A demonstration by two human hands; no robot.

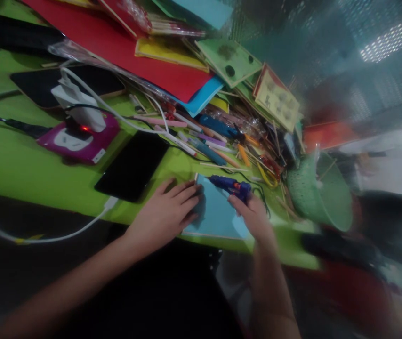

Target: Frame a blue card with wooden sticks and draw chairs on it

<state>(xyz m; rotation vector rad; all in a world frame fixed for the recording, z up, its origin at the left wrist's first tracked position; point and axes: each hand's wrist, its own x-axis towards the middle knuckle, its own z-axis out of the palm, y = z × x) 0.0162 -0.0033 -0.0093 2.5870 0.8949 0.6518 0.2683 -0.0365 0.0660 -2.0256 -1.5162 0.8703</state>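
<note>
A light blue sheet (218,216) lies at the front edge of the green table, with a thin pale strip along its near side. My left hand (172,207) rests on the sheet's left part, fingers stretched out and slightly apart. In my right hand (253,216) is a dark blue hot glue gun (234,185), its nozzle pointing left over the sheet's far edge. A black cord curves away beside the glue gun. Whether the nozzle touches the sheet I cannot tell.
Left of the sheet lies a black phone (133,165) with a white cable. Beyond it sits a purple power strip (81,136) with a plugged-in adapter. Pens, scissors (268,176) and coloured paper (123,52) pile up behind. A green basket (319,188) stands at right.
</note>
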